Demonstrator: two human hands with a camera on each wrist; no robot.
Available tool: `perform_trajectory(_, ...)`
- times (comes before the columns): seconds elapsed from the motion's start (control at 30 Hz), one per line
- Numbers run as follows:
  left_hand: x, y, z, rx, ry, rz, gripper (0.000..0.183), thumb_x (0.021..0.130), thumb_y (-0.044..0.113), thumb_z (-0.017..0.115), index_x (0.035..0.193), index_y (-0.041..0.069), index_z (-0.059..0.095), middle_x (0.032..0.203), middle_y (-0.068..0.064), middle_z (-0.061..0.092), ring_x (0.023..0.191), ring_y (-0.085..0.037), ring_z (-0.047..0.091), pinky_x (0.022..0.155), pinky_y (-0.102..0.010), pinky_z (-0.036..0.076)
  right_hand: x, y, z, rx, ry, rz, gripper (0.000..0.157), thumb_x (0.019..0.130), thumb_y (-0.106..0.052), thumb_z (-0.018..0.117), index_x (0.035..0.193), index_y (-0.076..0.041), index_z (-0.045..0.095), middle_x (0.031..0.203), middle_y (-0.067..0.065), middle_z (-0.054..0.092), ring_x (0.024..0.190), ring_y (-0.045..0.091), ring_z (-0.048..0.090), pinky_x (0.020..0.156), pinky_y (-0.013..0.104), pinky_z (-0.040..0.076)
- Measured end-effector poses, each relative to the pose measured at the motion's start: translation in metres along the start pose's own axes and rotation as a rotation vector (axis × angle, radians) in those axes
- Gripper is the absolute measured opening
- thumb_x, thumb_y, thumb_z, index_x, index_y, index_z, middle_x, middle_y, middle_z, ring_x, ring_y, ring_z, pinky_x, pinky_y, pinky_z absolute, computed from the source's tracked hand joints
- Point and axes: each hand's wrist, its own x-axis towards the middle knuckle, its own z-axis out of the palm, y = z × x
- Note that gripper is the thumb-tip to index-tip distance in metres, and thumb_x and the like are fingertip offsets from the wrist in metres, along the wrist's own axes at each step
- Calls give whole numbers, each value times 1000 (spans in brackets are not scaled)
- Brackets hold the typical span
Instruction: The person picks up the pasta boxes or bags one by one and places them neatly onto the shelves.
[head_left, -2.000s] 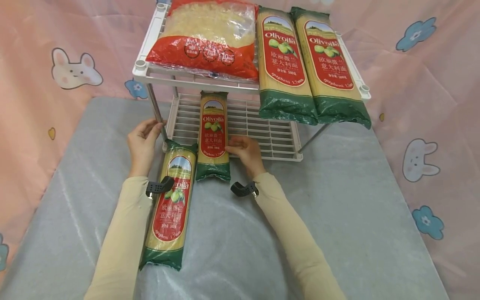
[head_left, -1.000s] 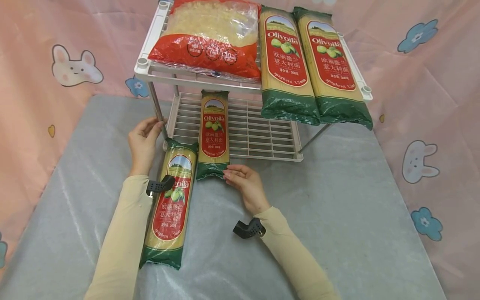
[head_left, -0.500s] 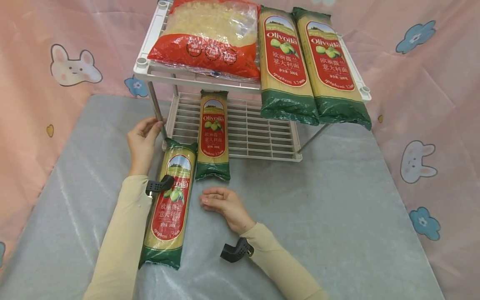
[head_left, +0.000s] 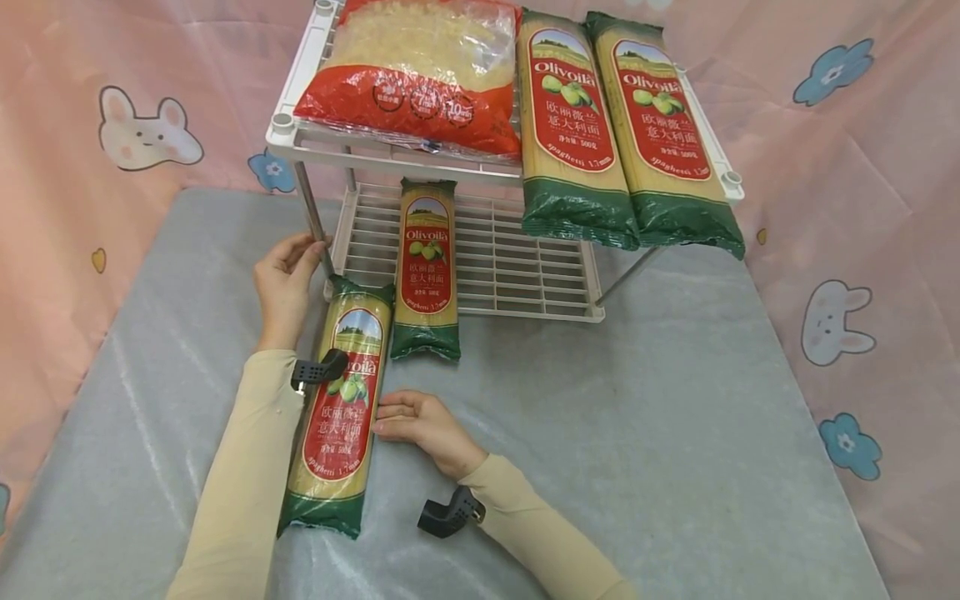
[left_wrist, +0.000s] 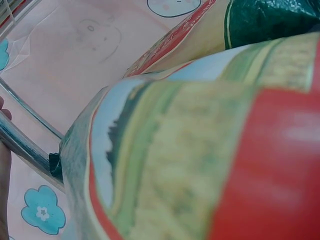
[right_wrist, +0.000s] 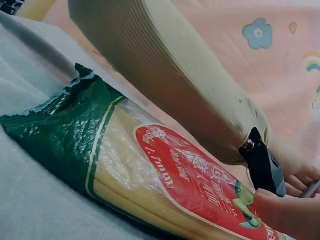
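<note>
My left hand (head_left: 283, 287) pinches the front left metal post (head_left: 311, 204) of a white two-tier rack (head_left: 540, 304). Beside that forearm, a spaghetti packet (head_left: 337, 433) with green ends and a red label lies on the cloth, its far end up against the rack's front corner. My right hand (head_left: 431, 429) is at this packet's right edge, fingers fairly straight; in the right wrist view the thumb (right_wrist: 280, 212) overlaps the label. Another spaghetti packet (head_left: 426, 258) lies on the lower tier, its near end jutting past the front. The left wrist view is filled by a packet up close (left_wrist: 190, 150).
On the upper tier sit a red and clear bag of pale pasta (head_left: 420, 75) and two more spaghetti packets (head_left: 573, 125) at the right, overhanging the front. Grey cloth (head_left: 675, 433) covers the table. A pink patterned curtain (head_left: 862, 208) hangs behind and at the sides.
My right hand has left the packet on the lower tier and come down and left to the packet on the cloth. My left hand stays on the post.
</note>
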Motion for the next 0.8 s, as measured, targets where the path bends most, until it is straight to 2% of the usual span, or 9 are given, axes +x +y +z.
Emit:
perform_trajectory(0.2,7,-17,-2,3,7,-3,20,91,7,62,108,-4,66,96,4,70,93,-4,64,92,-27,50,4,-1,4,0,10,8,45,85,8,61,126,18,45,110,28,62,89,13,63,88,29,53)
perform_trajectory(0.4,8,-19,-3,28,11,-4,19,91,7,62,107,-3,66,96,5,70,92,-3,63,92,-27,50,9,0,8,-31,22,14,40,81,9,64,118,16,51,99,22,66,82,13,64,81,26,54)
perform_trajectory(0.63,7,-17,-1,15,18,15,22,90,13,65,105,-2,67,94,6,71,92,-5,64,91,-26,51,8,1,13,-23,-46,57,46,81,10,64,118,0,39,96,14,66,82,14,62,81,23,50)
perform_trajectory(0.8,6,-17,-1,6,18,15,20,90,11,65,105,-1,67,94,6,71,92,-5,64,90,-26,51,11,3,17,29,13,82,43,81,9,63,117,2,42,89,14,67,76,15,63,78,30,56)
